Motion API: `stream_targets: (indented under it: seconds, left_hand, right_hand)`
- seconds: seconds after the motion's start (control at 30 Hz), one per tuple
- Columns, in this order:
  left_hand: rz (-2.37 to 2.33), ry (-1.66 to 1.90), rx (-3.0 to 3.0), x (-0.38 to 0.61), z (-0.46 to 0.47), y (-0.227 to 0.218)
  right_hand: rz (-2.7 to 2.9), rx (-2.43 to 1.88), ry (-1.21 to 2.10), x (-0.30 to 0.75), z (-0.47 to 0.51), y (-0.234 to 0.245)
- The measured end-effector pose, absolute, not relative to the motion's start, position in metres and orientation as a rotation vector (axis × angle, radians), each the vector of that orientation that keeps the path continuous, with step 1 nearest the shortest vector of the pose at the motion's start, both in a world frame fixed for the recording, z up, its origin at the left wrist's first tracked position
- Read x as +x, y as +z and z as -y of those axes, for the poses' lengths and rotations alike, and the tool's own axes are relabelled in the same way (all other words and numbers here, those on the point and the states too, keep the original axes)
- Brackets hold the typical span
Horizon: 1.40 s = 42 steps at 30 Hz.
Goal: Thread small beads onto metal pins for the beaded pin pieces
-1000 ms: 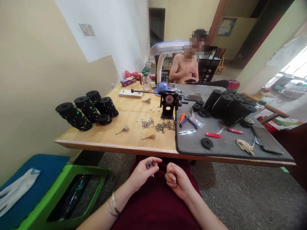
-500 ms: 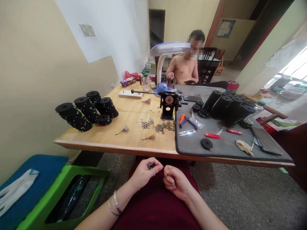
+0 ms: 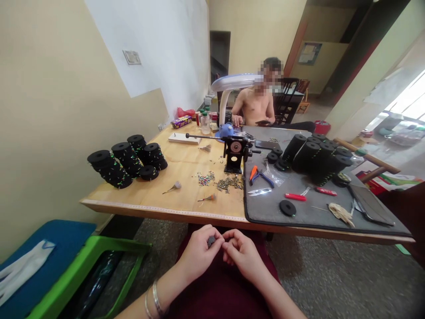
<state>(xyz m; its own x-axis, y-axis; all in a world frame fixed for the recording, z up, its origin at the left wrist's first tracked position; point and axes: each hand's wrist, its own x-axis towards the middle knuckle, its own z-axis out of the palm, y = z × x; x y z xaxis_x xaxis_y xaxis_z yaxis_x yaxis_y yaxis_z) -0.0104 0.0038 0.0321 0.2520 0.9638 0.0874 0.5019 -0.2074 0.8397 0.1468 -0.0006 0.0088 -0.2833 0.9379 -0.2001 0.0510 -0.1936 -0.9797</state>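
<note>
Above the lap, in front of the table edge, my left hand (image 3: 202, 248) is closed around a small dark grey bundle (image 3: 211, 241) whose kind I cannot make out. Close against its fingertips, my right hand (image 3: 241, 251) has thumb and forefinger pinched together; whatever they hold is too small to see. On the wooden tabletop ahead lie two little tufted bundles, one greyish (image 3: 176, 185) and one with an orange band (image 3: 211, 197). Behind them are a scatter of coloured beads (image 3: 206, 178) and a pile of small metal pieces (image 3: 229, 182).
A black hand-cranked winder (image 3: 234, 150) stands mid-table. Stacked black foam spools (image 3: 102, 161) are at left, more spools (image 3: 312, 150) at right. Blue-and-orange pliers (image 3: 262, 177), snips (image 3: 260, 192) and a red-handled tool (image 3: 295, 197) lie on the grey mat (image 3: 265, 212). A person (image 3: 255, 106) sits opposite.
My right hand has moved slightly left and up, its fingers now meeting my left fingertips and less tightly curled. The view has tilted up a little, so the table appears lower.
</note>
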Motion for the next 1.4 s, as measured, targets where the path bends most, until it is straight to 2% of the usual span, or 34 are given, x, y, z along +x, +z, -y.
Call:
stream_targets:
  seconds: [0.17,0.27,0.37,0.5,0.67,0.73,1.03,1.2,1.4]
  left_hand:
    - [-1.433,0.784,1.993,-0.029,-0.026,0.040]
    - [-1.751,0.724,2.111,-0.052,-0.057,0.043]
    - [-2.008,0.516,2.219,-0.070,-0.086,0.044]
    - [-2.004,0.466,2.307,-0.072,-0.101,0.046]
    - [-1.802,0.712,2.521,-0.048,-0.093,0.048]
    - [-1.691,0.700,2.514,-0.036,-0.094,0.044]
    - [-1.678,0.721,2.225,-0.023,-0.098,0.036]
    - [-1.151,0.814,1.377,-0.015,-0.048,0.035]
    - [-1.037,0.763,0.869,-0.006,-0.006,0.010]
  right_hand:
    - [1.362,-1.297,1.441,0.148,-0.001,0.003]
    - [1.177,-1.254,1.511,0.150,-0.001,-0.005]
    - [1.032,-1.190,1.544,0.151,0.000,-0.013]
    - [0.902,-1.117,1.582,0.151,0.001,-0.019]
    - [0.830,-1.144,1.601,0.150,0.001,-0.015]
    - [0.827,-1.140,1.608,0.149,0.001,-0.011]
    - [0.801,-1.141,1.562,0.153,0.003,-0.007]
    - [0.802,-1.144,1.571,0.150,0.006,-0.008]
    - [0.936,-1.216,1.581,0.145,0.010,-0.010]
